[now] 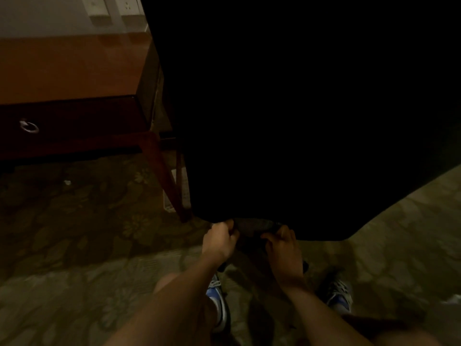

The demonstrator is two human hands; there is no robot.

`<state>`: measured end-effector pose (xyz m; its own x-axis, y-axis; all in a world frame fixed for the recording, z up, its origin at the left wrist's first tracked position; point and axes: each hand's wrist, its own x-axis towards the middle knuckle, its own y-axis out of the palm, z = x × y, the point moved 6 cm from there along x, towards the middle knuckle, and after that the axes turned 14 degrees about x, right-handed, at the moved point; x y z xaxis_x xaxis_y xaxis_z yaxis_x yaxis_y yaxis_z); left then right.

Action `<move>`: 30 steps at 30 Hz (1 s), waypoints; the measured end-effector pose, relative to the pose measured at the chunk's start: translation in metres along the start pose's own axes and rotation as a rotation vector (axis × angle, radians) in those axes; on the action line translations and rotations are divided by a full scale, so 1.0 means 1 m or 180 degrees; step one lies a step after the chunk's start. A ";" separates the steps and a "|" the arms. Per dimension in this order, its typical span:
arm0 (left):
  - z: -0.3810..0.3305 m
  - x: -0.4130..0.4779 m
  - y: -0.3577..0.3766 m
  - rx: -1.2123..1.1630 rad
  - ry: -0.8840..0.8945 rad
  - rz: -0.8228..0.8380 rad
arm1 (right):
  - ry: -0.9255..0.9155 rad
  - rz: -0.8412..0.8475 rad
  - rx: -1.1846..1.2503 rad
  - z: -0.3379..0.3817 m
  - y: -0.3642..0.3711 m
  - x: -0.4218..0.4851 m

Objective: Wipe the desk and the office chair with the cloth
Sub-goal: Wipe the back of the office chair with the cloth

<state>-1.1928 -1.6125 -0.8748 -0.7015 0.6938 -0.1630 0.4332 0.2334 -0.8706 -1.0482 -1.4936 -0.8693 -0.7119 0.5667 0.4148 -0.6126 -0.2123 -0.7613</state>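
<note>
The office chair (299,108) is showing as a large black shape filling the upper right of the head view, too dark for its parts to be told apart. The two hands are meeting at its lower edge, close together but not touching. The left grip (220,239) is clenching its curled fingers round one end of the cloth (259,226), and the right grip (284,248) is grasping the other end with thumb and fingers bent over it. The cloth is stretching between them as a short dark grey strip, lying right against the chair's edge; in this dim light its outline is blending into the black behind it. The wooden counter (69,68) is standing to the left of the chair, its orange-brown top reaching back to the pale wall. Below the top, a dark drawer (74,118) is carrying a metal ring pull (29,127), and a reddish leg (164,181) is slanting down to the patterned carpet (74,245) just beside the chair. White wall sockets (127,5) are sitting above the counter's far edge. Two blue and white shoes, the left shoe (218,303) and the right shoe (339,294), are resting on the carpet below the forearms.
</note>
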 end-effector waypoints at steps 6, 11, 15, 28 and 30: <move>-0.023 -0.021 -0.020 0.0002 0.0258 -0.0572 | 0.0140 -0.0193 0.0219 0.006 -0.024 0.003; -0.056 -0.044 -0.042 0.0075 0.0507 -0.0995 | 0.0141 -0.0378 0.0489 0.010 -0.061 0.008; -0.105 -0.062 -0.068 0.0070 0.1006 -0.1505 | -0.0067 -0.0791 0.0705 0.016 -0.111 0.013; -0.245 -0.087 -0.156 -0.0199 0.1070 -0.2340 | -0.0242 -0.1575 0.0753 0.023 -0.260 0.069; -0.260 -0.092 -0.167 -0.0168 0.1125 -0.2552 | -0.0292 -0.1684 0.0732 0.028 -0.275 0.071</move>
<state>-1.0536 -1.5382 -0.5941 -0.5931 0.4756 0.6497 -0.0833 0.7663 -0.6370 -0.9403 -1.4173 -0.6166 -0.3093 0.5736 0.7585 -0.9445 -0.0922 -0.3154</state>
